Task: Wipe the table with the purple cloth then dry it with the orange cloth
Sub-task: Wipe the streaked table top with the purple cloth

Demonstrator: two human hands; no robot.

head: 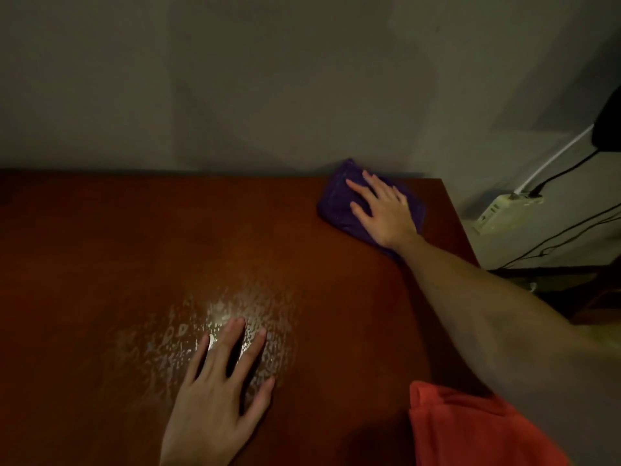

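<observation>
Head view, only one: right hand lies flat w/ fingers spread straight on the folded purple cloth, upper right of frame, pressing it onto the reddish-brown wooden counter close to its far right corner, right by the grey wall. Nothing pinched; palm just bears down on the fabric. Left hand at lower centre, fingers straight and splayed, resting on the counter, holding nothing, sitting in a shiny patch of water droplets. Crumpled orange cloth at lower right of frame on the counter's near edge, partly under the right forearm, untouched.

Judgement: wet-wipe step is in hand; drying not started. Risks:
- Purple cloth is near the corner, so a long stroke could push it off the edge.
- White power strip w/ black cables sits at right, beyond the counter; flicked water could reach it.
- Forearm sweep may drag the orange cloth off or dampen it.
- Left palm on wet wood could slip.
</observation>
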